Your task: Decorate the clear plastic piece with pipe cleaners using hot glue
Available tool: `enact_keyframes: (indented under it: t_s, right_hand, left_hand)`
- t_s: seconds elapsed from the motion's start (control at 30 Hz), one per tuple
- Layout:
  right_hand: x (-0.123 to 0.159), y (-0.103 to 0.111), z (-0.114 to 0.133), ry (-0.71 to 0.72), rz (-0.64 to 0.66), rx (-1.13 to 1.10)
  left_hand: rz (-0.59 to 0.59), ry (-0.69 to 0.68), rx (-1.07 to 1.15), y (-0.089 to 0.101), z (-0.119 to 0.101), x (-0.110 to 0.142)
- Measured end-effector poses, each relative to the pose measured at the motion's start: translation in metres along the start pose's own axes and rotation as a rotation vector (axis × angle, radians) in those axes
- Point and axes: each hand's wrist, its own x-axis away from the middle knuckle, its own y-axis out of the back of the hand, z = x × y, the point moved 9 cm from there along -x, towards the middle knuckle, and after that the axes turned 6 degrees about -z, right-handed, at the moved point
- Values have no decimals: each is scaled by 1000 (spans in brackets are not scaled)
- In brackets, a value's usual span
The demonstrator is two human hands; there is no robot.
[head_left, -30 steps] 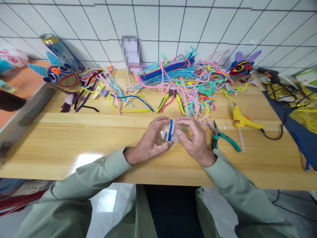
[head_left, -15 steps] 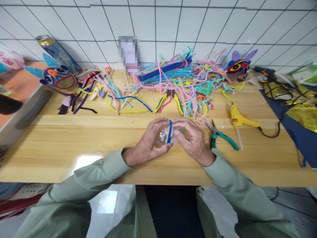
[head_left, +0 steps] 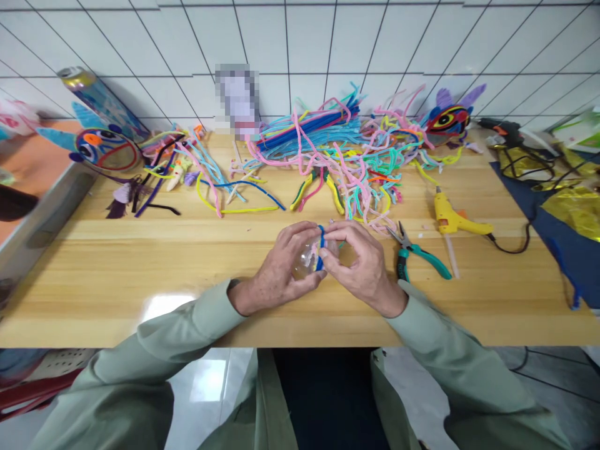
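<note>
Between my hands is a clear, rounded plastic piece point(head_left: 304, 261) with a blue pipe cleaner point(head_left: 320, 265) wrapped around it. Pink and yellow bits show beside the blue band. My left hand point(head_left: 285, 262) is closed around the left side of the clear piece, thumb below and fingers above. On the other side, my right hand point(head_left: 360, 262) has its thumb pressed on the blue pipe cleaner and its fingers at the upper edge. The right fingertips partly cover the band.
Teal-handled pliers point(head_left: 424, 255) and a yellow glue gun point(head_left: 452, 219) lie to the right. Behind are yellow-handled pliers point(head_left: 335, 190) and a heap of pipe cleaners point(head_left: 312, 134). Decorated masks point(head_left: 110, 153) stand left and right, near a tall can point(head_left: 105, 103).
My right thumb has moved left onto the blue band, covering its middle. The left hand keeps its hold on the clear piece. The whole view has shifted slightly.
</note>
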Motion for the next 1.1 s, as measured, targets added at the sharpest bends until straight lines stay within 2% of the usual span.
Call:
enact_keyframes:
  t_s: [0.07,0.2,0.27,0.57,0.83,1.1]
  right_hand:
    - [2,-1,-9,-64,15,-68]
    - [9,-4,-35,-303,14,-227]
    - [11,-5,-41,-352,7,-255]
    - [6,-7,-33,-291,12,-207]
    - [8,-8,-33,-295,36,-230]
    - [2,-9,-23,-207,45,-158]
  left_hand:
    - [4,13,4,1,1,0]
    - [12,35,0,1,3,0]
    - [17,34,-5,1,3,0]
    - [83,2,-35,-1,-3,-2]
    - [42,13,-35,-1,-1,-1]
    - [51,40,-42,3,-1,-3]
